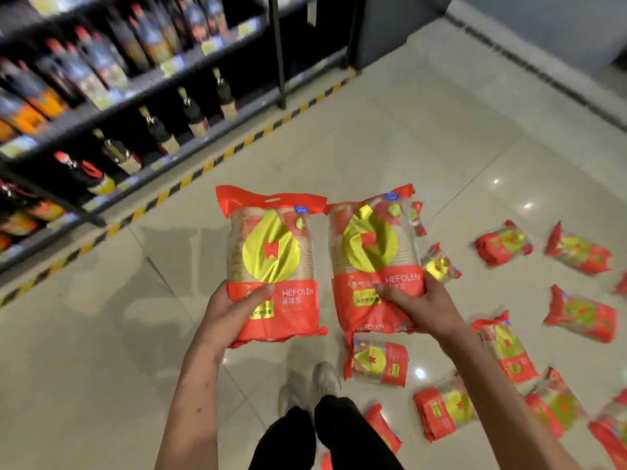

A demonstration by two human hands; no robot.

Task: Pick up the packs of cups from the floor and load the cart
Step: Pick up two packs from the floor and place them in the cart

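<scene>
I hold two red-and-yellow packs of cups upright in front of me, above the floor. My left hand (pixel 234 308) grips the bottom of the left pack (pixel 271 252), thumb across its front. My right hand (pixel 419 305) grips the lower part of the right pack (pixel 369 252), thumb on its front. Several more packs lie scattered on the tiled floor to the right, among them one (pixel 378 362) just under my right forearm and one (pixel 582 313) farther right. No cart is in view.
A dark shelf unit (pixel 163 79) full of bottles runs along the left, edged by a yellow-black striped line (pixel 217 161) on the floor. A grey wall base (pixel 543 76) closes the far right. My feet (pixel 312 385) stand on bare tiles at bottom centre.
</scene>
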